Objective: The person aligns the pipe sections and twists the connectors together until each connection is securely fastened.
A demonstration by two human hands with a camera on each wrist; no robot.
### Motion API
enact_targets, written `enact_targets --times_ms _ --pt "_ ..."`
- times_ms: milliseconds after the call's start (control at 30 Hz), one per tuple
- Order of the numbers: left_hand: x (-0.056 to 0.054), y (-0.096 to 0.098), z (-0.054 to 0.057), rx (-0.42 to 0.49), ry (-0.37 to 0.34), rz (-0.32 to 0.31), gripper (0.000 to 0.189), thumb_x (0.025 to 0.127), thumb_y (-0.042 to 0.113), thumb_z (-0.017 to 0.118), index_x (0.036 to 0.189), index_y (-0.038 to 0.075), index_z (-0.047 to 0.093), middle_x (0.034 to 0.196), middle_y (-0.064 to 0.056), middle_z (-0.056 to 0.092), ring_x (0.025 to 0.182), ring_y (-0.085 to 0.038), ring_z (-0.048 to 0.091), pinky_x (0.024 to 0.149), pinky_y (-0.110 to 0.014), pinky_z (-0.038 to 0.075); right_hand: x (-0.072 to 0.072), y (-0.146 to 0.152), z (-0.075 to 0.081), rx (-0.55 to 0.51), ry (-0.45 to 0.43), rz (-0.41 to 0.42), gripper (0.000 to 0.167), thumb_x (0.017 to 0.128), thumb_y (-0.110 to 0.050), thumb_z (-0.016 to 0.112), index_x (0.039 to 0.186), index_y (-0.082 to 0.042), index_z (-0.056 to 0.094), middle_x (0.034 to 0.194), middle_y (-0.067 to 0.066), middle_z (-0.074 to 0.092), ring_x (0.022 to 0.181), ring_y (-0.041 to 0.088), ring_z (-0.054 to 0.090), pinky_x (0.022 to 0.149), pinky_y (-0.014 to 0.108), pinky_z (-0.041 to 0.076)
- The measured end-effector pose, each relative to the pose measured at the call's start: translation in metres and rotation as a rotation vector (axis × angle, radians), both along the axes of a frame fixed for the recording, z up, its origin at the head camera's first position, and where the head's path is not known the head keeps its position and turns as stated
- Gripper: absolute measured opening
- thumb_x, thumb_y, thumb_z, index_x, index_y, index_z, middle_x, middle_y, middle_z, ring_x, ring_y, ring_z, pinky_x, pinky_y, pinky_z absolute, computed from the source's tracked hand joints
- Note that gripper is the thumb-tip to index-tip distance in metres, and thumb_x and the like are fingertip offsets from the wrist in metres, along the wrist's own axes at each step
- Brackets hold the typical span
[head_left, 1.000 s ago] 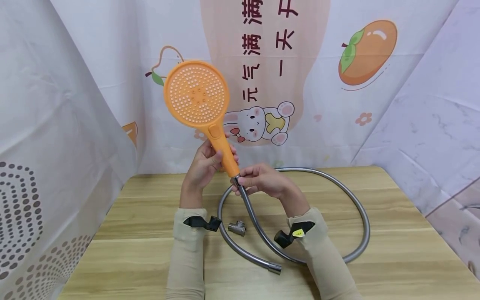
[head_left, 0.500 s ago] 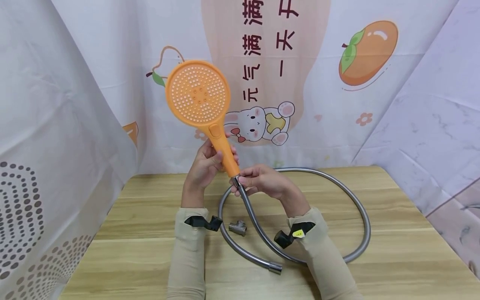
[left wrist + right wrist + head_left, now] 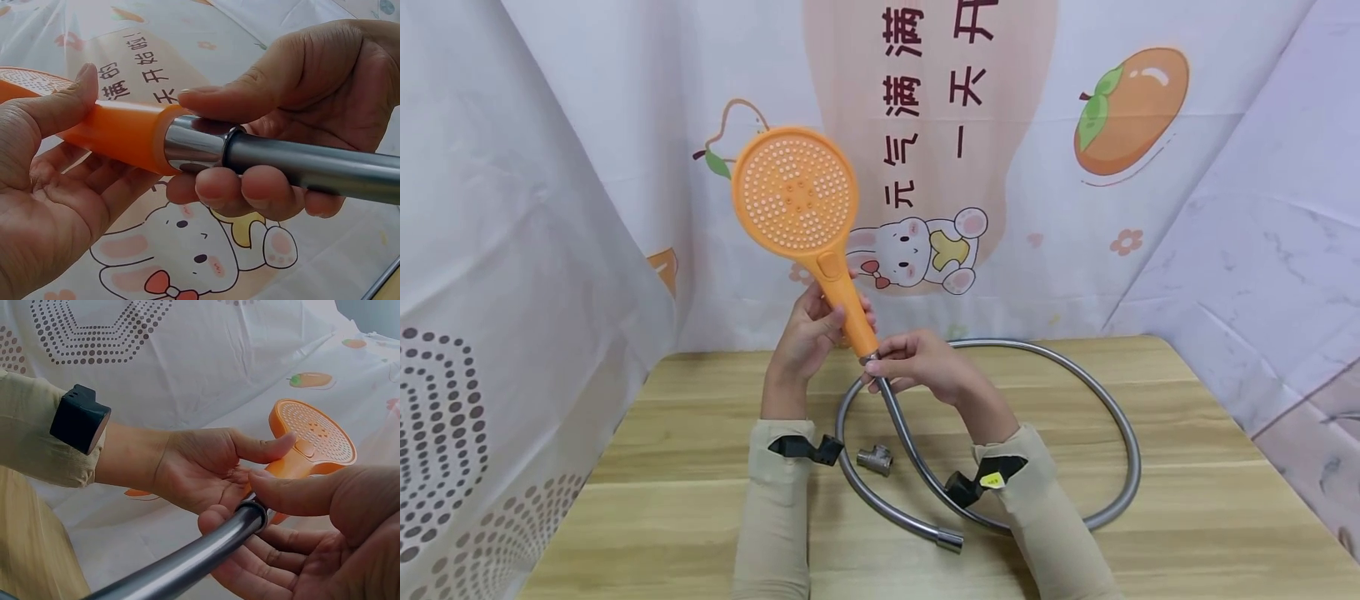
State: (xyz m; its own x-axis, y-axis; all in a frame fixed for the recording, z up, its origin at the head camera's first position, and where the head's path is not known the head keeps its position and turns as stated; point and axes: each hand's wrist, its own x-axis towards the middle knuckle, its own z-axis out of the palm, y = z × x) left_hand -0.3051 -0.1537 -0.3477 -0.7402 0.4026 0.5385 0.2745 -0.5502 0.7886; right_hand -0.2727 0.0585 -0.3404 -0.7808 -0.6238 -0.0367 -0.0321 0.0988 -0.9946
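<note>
An orange shower head [image 3: 795, 193] is held up above the table, its nozzle face toward the head camera. My left hand [image 3: 805, 333] grips its handle, thumb on the near side and fingers behind. At the handle's lower end, a shiny metal collar [image 3: 195, 142] joins it to the grey shower hose [image 3: 898, 421]. My right hand [image 3: 928, 367] pinches that collar between thumb and fingertips, right where the hose meets the orange handle. From there the hose runs down and loops across the table. Its other end, a metal fitting [image 3: 949, 540], lies near the front.
A small metal tee fitting [image 3: 876, 459] lies on the wooden table [image 3: 685, 500], inside the hose loop. Behind the table hangs a printed white cloth [image 3: 1037, 292], with more cloth along the left and right sides.
My right thumb and fingers have shifted slightly on the collar, covering more of it. The left hand keeps its grip, and the shower head stays almost in place.
</note>
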Motion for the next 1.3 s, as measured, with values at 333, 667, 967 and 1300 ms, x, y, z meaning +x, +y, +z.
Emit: enact_targets --times_ms 333,667,967,1300 --pt "0.000 0.003 -0.006 0.015 0.005 0.008 0.057 0.092 0.028 0.072 0.140 0.009 0.048 0.105 -0.006 0.069 0.094 -0.017 0.075 0.088 -0.032 0.060 0.000 0.000 -0.005 -0.024 0.019 0.014 0.023 0.100 -0.006 0.063 0.114 0.012 0.067 0.088 0.007 0.076 0.080 0.017 0.075 0.085 0.050 0.061" --pt "0.001 0.007 -0.006 0.031 -0.008 -0.010 0.061 0.091 0.027 0.073 0.140 0.004 0.043 0.105 -0.006 0.069 0.094 -0.017 0.075 0.088 -0.031 0.060 0.002 0.000 -0.004 -0.041 0.029 0.023 0.026 0.102 -0.001 0.058 0.117 0.020 0.061 0.082 0.003 0.074 0.076 0.013 0.074 0.077 0.037 0.063" --pt "-0.001 0.009 -0.005 0.055 0.017 -0.028 0.057 0.093 0.023 0.072 0.138 0.004 0.044 0.105 -0.007 0.069 0.094 -0.017 0.075 0.087 -0.032 0.061 0.000 0.001 -0.002 -0.005 0.025 0.006 0.025 0.101 0.000 0.055 0.115 0.019 0.063 0.080 0.002 0.072 0.075 0.012 0.073 0.084 0.044 0.062" --pt "-0.003 0.010 0.000 0.053 0.014 -0.035 0.049 0.092 0.025 0.073 0.134 0.012 0.050 0.103 -0.005 0.068 0.093 -0.016 0.074 0.087 -0.032 0.061 -0.011 0.003 -0.005 -0.074 -0.020 0.091 0.030 0.102 0.000 0.050 0.119 0.025 0.055 0.083 0.001 0.073 0.079 0.011 0.073 0.084 0.041 0.062"
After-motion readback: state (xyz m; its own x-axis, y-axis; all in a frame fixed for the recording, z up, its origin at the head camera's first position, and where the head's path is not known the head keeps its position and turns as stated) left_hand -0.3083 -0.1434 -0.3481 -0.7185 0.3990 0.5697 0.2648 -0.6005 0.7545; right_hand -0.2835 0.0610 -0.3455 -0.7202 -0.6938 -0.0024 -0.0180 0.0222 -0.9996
